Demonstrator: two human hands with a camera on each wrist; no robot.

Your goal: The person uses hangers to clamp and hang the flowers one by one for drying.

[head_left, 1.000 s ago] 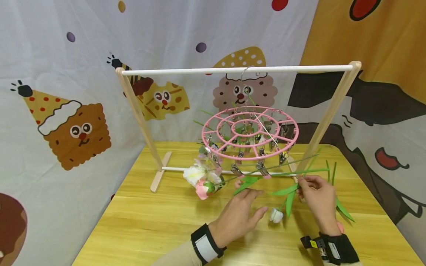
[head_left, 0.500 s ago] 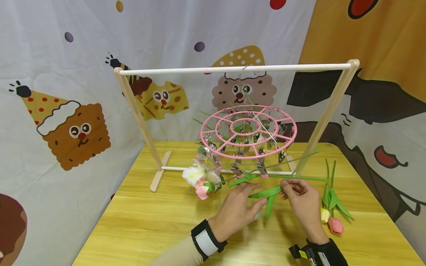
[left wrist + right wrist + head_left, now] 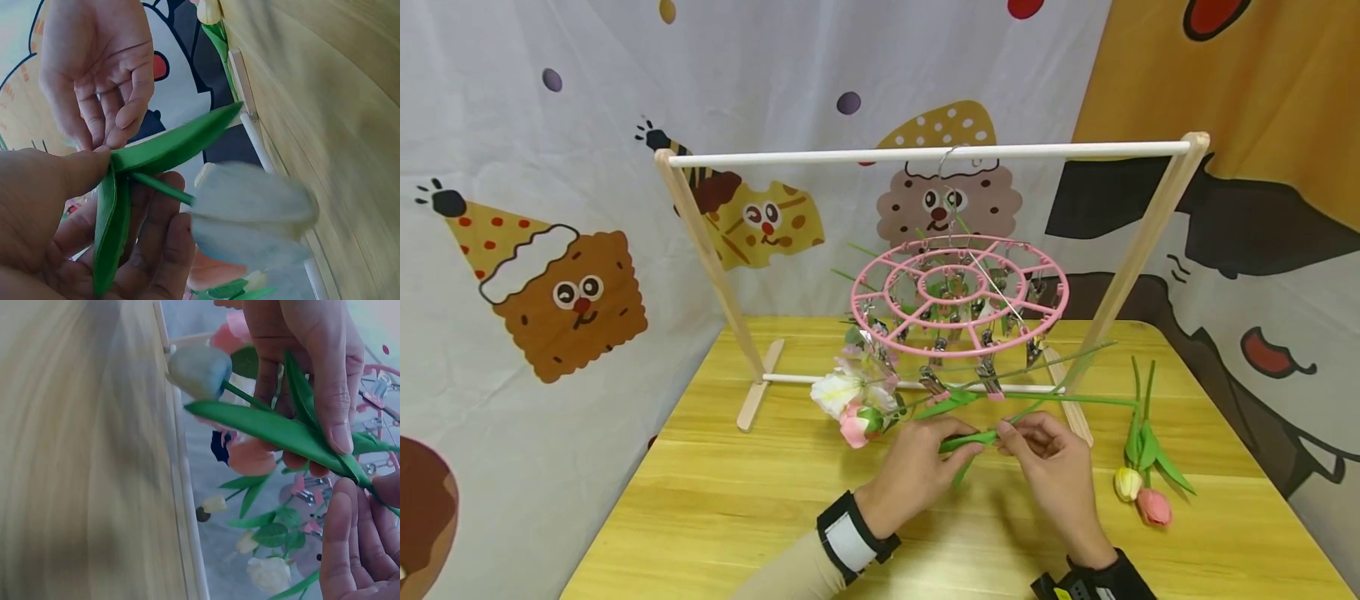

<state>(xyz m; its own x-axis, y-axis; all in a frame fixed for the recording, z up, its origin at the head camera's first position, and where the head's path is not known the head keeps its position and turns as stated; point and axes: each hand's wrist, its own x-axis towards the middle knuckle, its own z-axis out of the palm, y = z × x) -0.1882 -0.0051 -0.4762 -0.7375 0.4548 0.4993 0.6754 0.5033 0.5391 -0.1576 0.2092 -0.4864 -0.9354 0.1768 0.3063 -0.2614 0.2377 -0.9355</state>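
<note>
A white tulip (image 3: 250, 209) with green leaves (image 3: 973, 440) is held between both hands just above the table. My left hand (image 3: 917, 462) grips it near the leaf base, thumb on top and fingers behind, as the left wrist view shows. The right hand (image 3: 1052, 475) pinches the stem just beyond the leaves with thumb and fingertips. In the head view the white bloom is hidden behind the left hand. Behind the hands hangs a pink round clip hanger (image 3: 958, 356) with metal clips. Clipped flowers, including a white flower (image 3: 837, 393) and a pink flower (image 3: 853, 427), hang at its left.
The hanger hooks on a white rod (image 3: 805, 156) of a wooden stand, whose right foot (image 3: 1075, 412) lies close to the right hand. A yellow tulip (image 3: 1127, 483) and a pink tulip (image 3: 1154, 507) lie at the right of the wooden table (image 3: 700, 517).
The right hand has moved left with the white tulip, uncovering the two tulips on the right. My left hand, loose before, has taken hold of the tulip at its leaves.
</note>
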